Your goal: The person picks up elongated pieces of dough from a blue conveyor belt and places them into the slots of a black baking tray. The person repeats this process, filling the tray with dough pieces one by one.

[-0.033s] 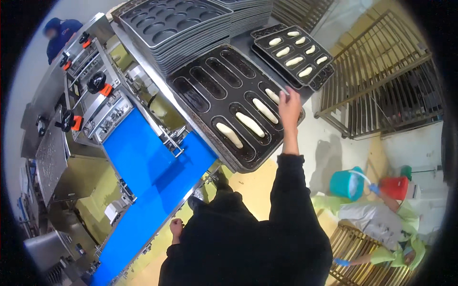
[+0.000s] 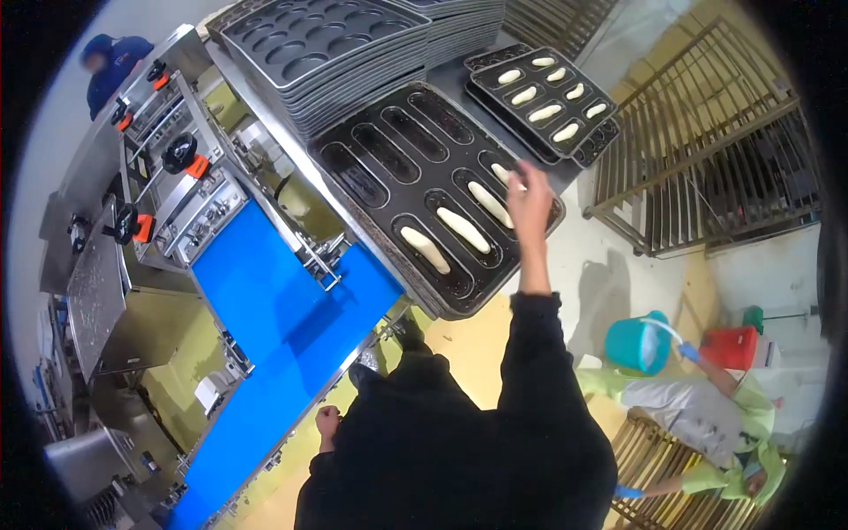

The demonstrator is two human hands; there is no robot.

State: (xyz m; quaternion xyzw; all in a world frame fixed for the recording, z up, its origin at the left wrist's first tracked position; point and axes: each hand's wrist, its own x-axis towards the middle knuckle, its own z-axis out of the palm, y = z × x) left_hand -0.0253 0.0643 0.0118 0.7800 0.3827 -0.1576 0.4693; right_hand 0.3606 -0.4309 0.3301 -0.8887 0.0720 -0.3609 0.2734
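Dough strips (image 2: 462, 231) lie in the lower row of moulds of a black tray (image 2: 415, 189) at the upper centre of the frame, four of them side by side. Over the rightmost mould, the right hand (image 2: 530, 193) bends its fingers down beside the last strip, partly covering it; whether they grip it, I cannot tell. At the lower centre, the left hand (image 2: 328, 426) has curled fingers (anything inside them is hidden) near the blue belt (image 2: 256, 256). A smaller tray (image 2: 549, 94) at the upper right carries more short dough pieces (image 2: 524, 95).
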